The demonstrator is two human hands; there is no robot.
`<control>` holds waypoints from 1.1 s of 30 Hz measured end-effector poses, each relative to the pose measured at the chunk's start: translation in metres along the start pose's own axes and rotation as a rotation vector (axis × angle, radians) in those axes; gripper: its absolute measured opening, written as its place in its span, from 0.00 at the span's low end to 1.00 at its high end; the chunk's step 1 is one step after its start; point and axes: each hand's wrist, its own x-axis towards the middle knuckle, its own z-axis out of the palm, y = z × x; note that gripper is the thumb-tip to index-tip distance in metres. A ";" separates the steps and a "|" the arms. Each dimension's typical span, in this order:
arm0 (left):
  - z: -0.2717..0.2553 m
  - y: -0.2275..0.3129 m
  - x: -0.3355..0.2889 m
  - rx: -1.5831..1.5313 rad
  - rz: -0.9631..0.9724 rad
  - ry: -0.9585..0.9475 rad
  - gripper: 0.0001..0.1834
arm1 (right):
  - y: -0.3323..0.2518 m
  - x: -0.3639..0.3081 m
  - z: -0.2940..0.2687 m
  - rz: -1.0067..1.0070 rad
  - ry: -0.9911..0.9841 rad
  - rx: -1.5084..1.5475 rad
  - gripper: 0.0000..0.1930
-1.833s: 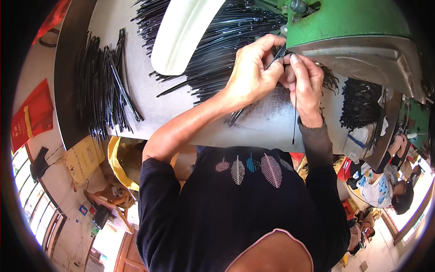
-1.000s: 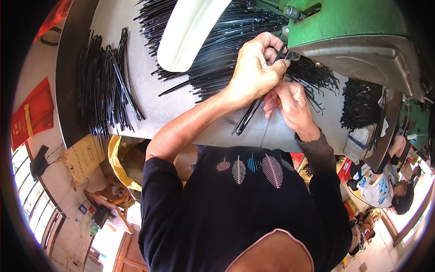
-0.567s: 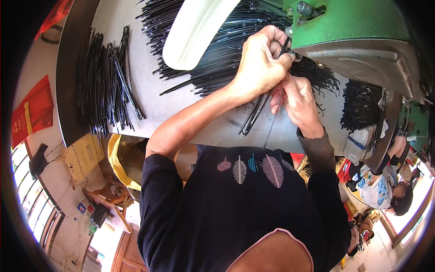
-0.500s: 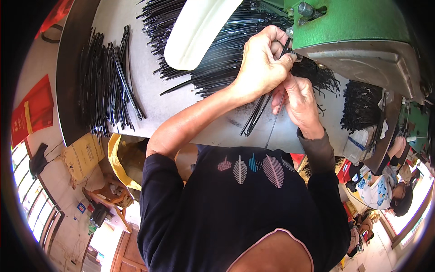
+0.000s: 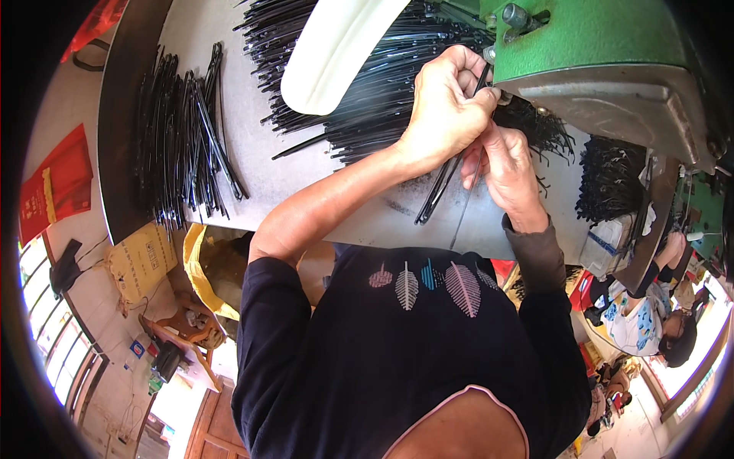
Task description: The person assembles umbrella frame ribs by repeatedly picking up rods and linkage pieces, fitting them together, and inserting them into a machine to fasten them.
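Observation:
My left hand (image 5: 447, 111) is closed on a few thin black rods (image 5: 436, 197), right beside the green machine (image 5: 589, 42). The rods slant from its fingers toward the table's near edge, and their upper ends meet the machine's lower left corner. Just below, my right hand (image 5: 505, 164) pinches a thinner dark rod (image 5: 462, 218) that points back toward my chest. The fingertips of both hands nearly touch, and they partly hide where the rods come together. Behind my left hand spreads a large pile of similar black rods (image 5: 367, 115).
A smaller stack of black rods (image 5: 180, 138) lies on the table (image 5: 252, 168) at the left. A white curved guard (image 5: 336, 57) hangs over the big pile. More dark rods (image 5: 609, 180) sit under the machine at right. A yellow sack (image 5: 200, 268) stands below the table; a person (image 5: 650, 321) sits far right.
The black rods' lower ends have swung slightly to the right. Both hands keep nearly the same place and grip beside the machine.

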 end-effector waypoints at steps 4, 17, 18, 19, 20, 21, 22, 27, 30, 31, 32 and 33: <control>0.005 -0.006 0.002 -0.110 0.054 0.069 0.08 | -0.005 -0.007 -0.002 0.109 -0.062 0.177 0.27; -0.018 0.020 -0.010 0.071 -0.054 -0.037 0.09 | 0.005 -0.053 0.030 -0.282 0.010 -0.521 0.09; -0.032 0.028 -0.015 0.170 -0.077 0.028 0.09 | 0.005 -0.057 0.013 -0.430 0.151 -0.713 0.06; -0.052 0.036 -0.025 0.221 -0.032 0.104 0.10 | 0.003 -0.061 -0.005 -0.432 0.149 -0.710 0.06; -0.077 0.041 -0.033 0.270 0.012 0.174 0.11 | 0.002 -0.067 -0.026 -0.403 0.276 -0.773 0.05; -0.104 0.040 -0.041 0.585 0.150 0.321 0.13 | -0.001 -0.074 -0.041 -0.374 0.396 -0.828 0.06; -0.127 0.031 -0.045 0.888 0.293 0.450 0.15 | 0.002 -0.078 -0.049 -0.334 0.533 -0.891 0.08; -0.118 0.033 -0.079 1.361 0.497 0.338 0.10 | 0.001 -0.056 -0.037 -0.538 0.365 -1.016 0.09; -0.068 0.006 -0.105 1.129 0.424 0.047 0.09 | 0.003 -0.025 -0.024 -0.682 0.238 -1.180 0.09; -0.055 -0.005 -0.108 1.113 0.424 0.028 0.10 | 0.002 -0.022 -0.023 -0.685 0.222 -1.268 0.08; -0.047 -0.014 -0.109 1.166 0.409 0.034 0.10 | 0.002 -0.022 -0.023 -0.687 0.215 -1.268 0.08; -0.044 -0.020 -0.108 1.192 0.440 0.052 0.10 | 0.001 -0.024 -0.027 -0.661 0.178 -1.302 0.07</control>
